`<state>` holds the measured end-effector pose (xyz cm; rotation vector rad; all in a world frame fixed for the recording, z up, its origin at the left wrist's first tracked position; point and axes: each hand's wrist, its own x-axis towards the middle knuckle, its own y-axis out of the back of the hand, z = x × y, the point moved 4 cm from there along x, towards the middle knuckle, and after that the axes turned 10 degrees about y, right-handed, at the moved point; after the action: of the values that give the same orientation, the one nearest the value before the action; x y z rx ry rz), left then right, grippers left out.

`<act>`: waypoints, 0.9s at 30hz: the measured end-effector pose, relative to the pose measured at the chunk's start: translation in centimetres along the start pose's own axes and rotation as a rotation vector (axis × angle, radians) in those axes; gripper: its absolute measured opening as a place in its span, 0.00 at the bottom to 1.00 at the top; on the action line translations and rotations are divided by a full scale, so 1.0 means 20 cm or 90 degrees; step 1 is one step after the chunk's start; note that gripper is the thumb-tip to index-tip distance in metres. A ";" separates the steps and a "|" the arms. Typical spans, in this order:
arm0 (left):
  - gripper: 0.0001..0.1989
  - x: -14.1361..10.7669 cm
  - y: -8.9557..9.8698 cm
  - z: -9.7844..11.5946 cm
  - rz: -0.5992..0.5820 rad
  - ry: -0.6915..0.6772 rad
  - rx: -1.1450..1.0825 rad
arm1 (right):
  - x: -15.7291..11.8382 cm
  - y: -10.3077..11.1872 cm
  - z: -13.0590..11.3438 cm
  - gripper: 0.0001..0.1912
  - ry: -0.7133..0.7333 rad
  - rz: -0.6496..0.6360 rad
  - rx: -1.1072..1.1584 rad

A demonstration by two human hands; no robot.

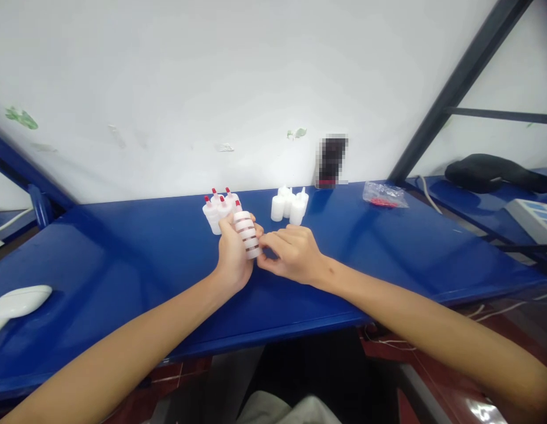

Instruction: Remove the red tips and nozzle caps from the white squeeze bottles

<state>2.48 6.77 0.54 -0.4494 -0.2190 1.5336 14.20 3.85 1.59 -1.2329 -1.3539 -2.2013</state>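
My left hand is wrapped round a small white squeeze bottle with a red-tipped nozzle. Darker bands cross the bottle's side, and it leans with its nozzle away from me. Beside its lower end is my right hand, fingers curled and thumb bent towards the fingertips; whatever they pinch is too small to make out. Just behind my left hand stand several white bottles with red caps. Further right, beyond my right hand, is a cluster of white bottles with bare white nozzles.
A clear plastic bag with small red pieces lies at the back right of the blue table. Against the wall leans a dark, blurred-out object. A white rounded device sits at the left edge. Dark metal posts rise at the right.
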 end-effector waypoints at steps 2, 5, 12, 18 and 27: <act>0.21 -0.02 0.00 0.01 0.026 -0.048 0.047 | 0.02 0.00 -0.01 0.11 0.024 0.009 -0.025; 0.22 -0.04 0.02 0.04 0.013 -0.152 0.186 | 0.05 0.02 0.01 0.13 0.143 -0.015 0.029; 0.20 -0.04 0.04 0.16 -0.145 -0.405 0.619 | 0.12 0.10 0.21 0.14 0.058 -0.178 0.163; 0.17 0.01 0.10 0.18 -0.249 -0.486 0.757 | 0.08 0.00 0.23 0.21 0.038 -0.211 0.176; 0.12 0.04 0.15 0.04 -0.376 -0.473 0.749 | 0.00 0.00 0.19 0.24 0.124 -0.222 0.106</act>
<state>-0.49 7.56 -0.05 1.0452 0.0176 0.9450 16.20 7.11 2.30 -0.7482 -1.7323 -2.2984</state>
